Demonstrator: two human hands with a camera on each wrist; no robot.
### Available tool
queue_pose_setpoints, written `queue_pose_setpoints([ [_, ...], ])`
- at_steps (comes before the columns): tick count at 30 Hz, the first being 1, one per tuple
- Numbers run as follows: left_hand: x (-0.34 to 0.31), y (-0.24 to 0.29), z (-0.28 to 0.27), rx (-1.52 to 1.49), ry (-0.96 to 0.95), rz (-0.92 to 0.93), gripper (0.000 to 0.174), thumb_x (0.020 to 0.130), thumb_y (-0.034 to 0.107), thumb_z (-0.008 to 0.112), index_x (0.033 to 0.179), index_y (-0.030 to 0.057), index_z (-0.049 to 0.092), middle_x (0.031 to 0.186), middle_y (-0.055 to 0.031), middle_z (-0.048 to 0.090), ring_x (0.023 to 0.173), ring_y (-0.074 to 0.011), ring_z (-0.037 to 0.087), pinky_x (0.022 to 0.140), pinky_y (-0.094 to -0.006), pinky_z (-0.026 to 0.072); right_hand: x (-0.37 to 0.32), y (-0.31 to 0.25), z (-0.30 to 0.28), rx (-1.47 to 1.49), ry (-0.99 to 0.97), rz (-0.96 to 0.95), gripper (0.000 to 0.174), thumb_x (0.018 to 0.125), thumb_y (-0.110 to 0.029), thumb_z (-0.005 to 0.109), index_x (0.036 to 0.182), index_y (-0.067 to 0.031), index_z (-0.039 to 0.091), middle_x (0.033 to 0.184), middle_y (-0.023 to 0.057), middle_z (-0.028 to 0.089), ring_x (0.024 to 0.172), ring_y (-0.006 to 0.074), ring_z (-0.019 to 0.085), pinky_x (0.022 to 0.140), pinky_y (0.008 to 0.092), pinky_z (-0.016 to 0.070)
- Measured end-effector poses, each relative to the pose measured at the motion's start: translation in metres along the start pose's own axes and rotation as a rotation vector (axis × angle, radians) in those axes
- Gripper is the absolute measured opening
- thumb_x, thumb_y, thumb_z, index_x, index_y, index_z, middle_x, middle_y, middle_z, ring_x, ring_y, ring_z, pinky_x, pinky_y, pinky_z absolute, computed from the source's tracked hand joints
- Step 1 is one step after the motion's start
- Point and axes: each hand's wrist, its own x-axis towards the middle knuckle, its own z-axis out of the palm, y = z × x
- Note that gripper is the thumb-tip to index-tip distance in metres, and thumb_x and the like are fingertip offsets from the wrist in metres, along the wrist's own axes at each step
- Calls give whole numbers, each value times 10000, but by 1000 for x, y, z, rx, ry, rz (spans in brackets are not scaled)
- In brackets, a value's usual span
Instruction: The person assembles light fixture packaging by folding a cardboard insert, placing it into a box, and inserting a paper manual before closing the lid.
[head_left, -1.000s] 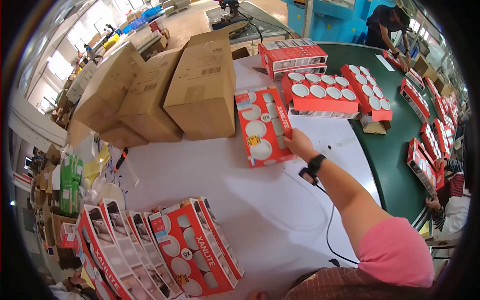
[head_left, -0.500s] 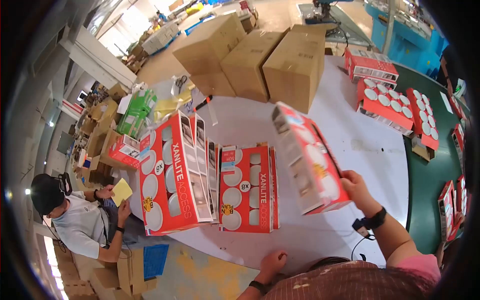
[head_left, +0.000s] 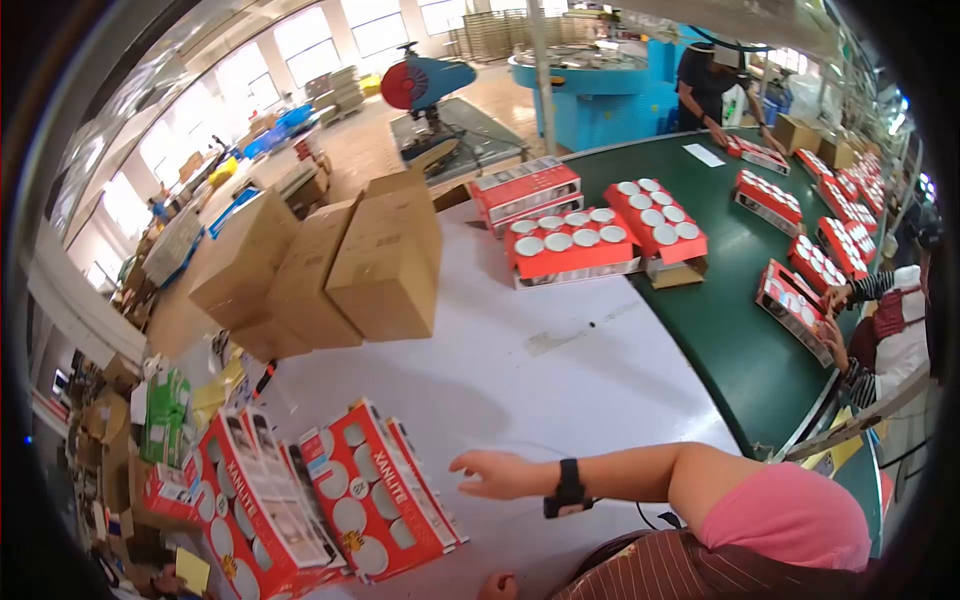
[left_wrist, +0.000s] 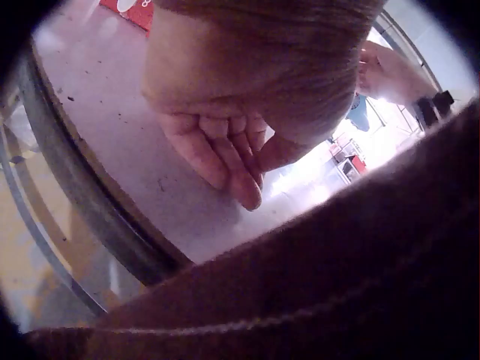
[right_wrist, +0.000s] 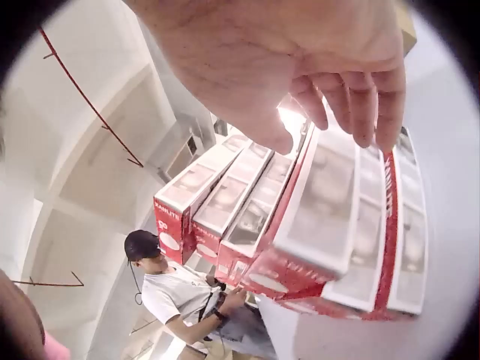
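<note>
My right hand [head_left: 500,473] hangs over the table just right of a row of red XANLITE light boxes [head_left: 372,500], fingers loosely extended, holding nothing. The boxes stand side by side at the near left, leaning on one another, with round white lamps showing through their windows. In the right wrist view the fingers [right_wrist: 364,112] overlap the tops of the boxes [right_wrist: 322,217]. My left hand [left_wrist: 217,150] rests empty at the table's near edge, its fingers loosely bent; only a small part of it [head_left: 498,587] shows in the head view.
Brown cartons [head_left: 385,270] stand at the back left. Red trays of white round lamps [head_left: 570,240] sit at the back right, and more ride on the green conveyor [head_left: 690,340]. Other people [head_left: 895,325] work beside it. An orange-black cutter [head_left: 265,376] lies near the cartons.
My right hand carried a red box leftward from near the lamp trays and has let it go; now the hand is empty beside the row. The head view swung left, then back right.
</note>
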Motion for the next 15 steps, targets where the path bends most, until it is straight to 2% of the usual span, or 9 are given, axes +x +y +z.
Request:
queue_pose_setpoints([
  [2, -2, 19, -6, -46, -22, -69, 373, 909, 292, 554, 1206, 68, 589, 1163, -201, 604, 1090, -361, 573, 931, -426, 452, -5, 31, -55, -76, 74, 105, 441, 871, -317, 631, 1225, -61, 570, 1109, 161, 650, 1033, 301, 622, 885, 412, 490],
  [3, -2, 30, -6, -43, -36, -64, 373, 909, 292, 554, 1206, 68, 589, 1163, -201, 604, 1090, -361, 573, 931, -426, 452, -5, 56, -86, -107, 136, 133, 423, 873, -324, 631, 1218, -85, 579, 1122, 143, 650, 1018, 293, 629, 878, 407, 493],
  [5, 2, 52, -4, -32, -26, -70, 371, 913, 337, 549, 1215, 125, 591, 1132, -177, 628, 1072, -335, 595, 906, -411, 467, -11, 99, -158, -163, 285, 172, 398, 868, -317, 626, 1182, -74, 599, 1099, 138, 659, 992, 297, 633, 861, 397, 498],
  [6, 7, 60, 2, -31, -36, -72, 371, 913, 337, 549, 1215, 125, 591, 1132, -177, 628, 1072, -335, 595, 906, -411, 467, -14, 120, -192, -176, 388, 188, 401, 851, -319, 631, 1163, -68, 609, 1076, 140, 662, 983, 294, 633, 857, 397, 498],
  [9, 25, 89, 19, -41, -85, -62, 370, 921, 332, 541, 1206, 100, 589, 1107, -186, 635, 1056, -358, 597, 897, -426, 469, -22, 167, -304, -445, 500, 184, 399, 837, -323, 636, 1137, -62, 611, 1075, 157, 652, 990, 315, 623, 867, 408, 498],
  [10, 33, 98, 24, -40, -98, -60, 370, 923, 330, 538, 1203, 92, 589, 1099, -189, 638, 1050, -365, 598, 894, -430, 470, -22, 185, -337, -500, 557, 121, 417, 828, -325, 646, 1132, -42, 607, 1081, 162, 653, 1010, 327, 619, 878, 413, 493],
  [12, 42, 119, 30, -32, -123, -71, 371, 926, 328, 535, 1200, 83, 588, 1091, -192, 640, 1045, -373, 599, 891, -435, 471, -21, 193, -393, -552, 569, 265, 470, 818, -328, 652, 1167, -18, 597, 1148, 184, 634, 1084, 351, 592, 919, 421, 475],
  [14, 45, 143, 32, 63, -123, -169, 396, 931, 325, 539, 1212, 48, 574, 1124, -213, 627, 1051, -391, 591, 884, -447, 470, -7, 233, -442, -587, 638, 192, 523, 804, -326, 666, 1212, -9, 583, 1165, 205, 629, 1083, 362, 596, 922, 427, 477],
  [15, 44, 146, 35, 68, -128, -184, 396, 931, 325, 539, 1212, 48, 574, 1124, -213, 627, 1051, -391, 591, 884, -447, 470, -1, 236, -462, -626, 613, 222, 525, 800, -318, 673, 1216, -12, 583, 1187, 214, 616, 1085, 362, 598, 924, 425, 480],
])
